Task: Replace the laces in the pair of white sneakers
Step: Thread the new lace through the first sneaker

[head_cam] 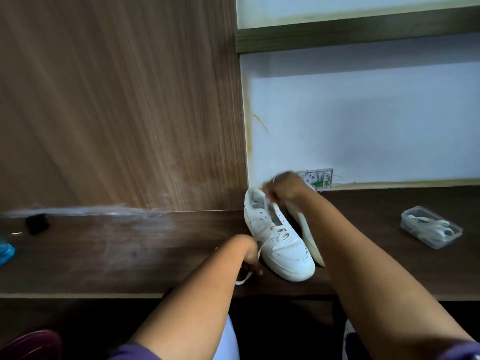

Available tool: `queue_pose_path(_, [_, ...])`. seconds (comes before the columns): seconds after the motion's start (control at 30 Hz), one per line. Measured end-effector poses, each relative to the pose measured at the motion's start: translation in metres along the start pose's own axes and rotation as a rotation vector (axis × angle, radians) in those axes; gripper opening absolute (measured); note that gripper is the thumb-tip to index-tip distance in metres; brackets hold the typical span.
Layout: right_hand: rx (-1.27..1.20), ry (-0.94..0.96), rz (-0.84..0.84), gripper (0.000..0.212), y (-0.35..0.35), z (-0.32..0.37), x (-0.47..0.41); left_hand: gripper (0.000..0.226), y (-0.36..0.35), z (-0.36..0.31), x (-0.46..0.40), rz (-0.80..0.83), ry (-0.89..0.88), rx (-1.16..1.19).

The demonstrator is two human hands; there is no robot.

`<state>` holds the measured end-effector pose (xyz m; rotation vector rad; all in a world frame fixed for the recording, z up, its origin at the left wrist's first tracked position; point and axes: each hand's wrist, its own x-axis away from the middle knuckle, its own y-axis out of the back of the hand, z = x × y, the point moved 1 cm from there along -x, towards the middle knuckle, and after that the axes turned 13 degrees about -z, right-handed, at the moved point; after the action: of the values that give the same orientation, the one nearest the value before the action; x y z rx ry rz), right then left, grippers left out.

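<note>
Left hand point(249, 258) gripped lace point(242, 279) near desk point(130, 255) front edge; right hand point(281, 187) pinched lace at sneaker point(278, 240) by back edge.

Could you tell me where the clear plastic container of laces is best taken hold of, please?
Probably across the short sides of the clear plastic container, from above. It sits open-topped and apart from the sneakers, on the desk, with its walls exposed.

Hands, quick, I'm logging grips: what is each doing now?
Left hand: grips the white lace.
Right hand: blurred; seems to pinch that lace at the sneaker collar.
</note>
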<state>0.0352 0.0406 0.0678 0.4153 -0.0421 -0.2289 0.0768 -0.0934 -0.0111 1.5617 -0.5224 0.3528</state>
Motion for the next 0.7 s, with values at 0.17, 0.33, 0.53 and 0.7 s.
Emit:
queue_pose_path(0.17, [-0.335,0.121,0.126,0.056,0.007,0.024,-0.008,0.036,0.002,0.003,-0.009,-0.114,-0.055,0.014])
queue_pose_path(0.33, [-0.114,0.039,0.182,0.028,0.011,-0.020,0.000,0.034,0.005,0.003,-0.011,-0.289,-0.116,0.094])
queue_pose_path(0.53, [-0.013,0.066,0.323,0.041,0.017,-0.027,0.013,0.014,0.019,0.004,-0.001,-0.168,-0.089,0.654])
queue_pose_path(0.7, [-0.119,0.100,0.447,0.052,0.012,-0.015,0.025,0.029,0.048,0.003,0.020,-0.411,-0.169,1.165])
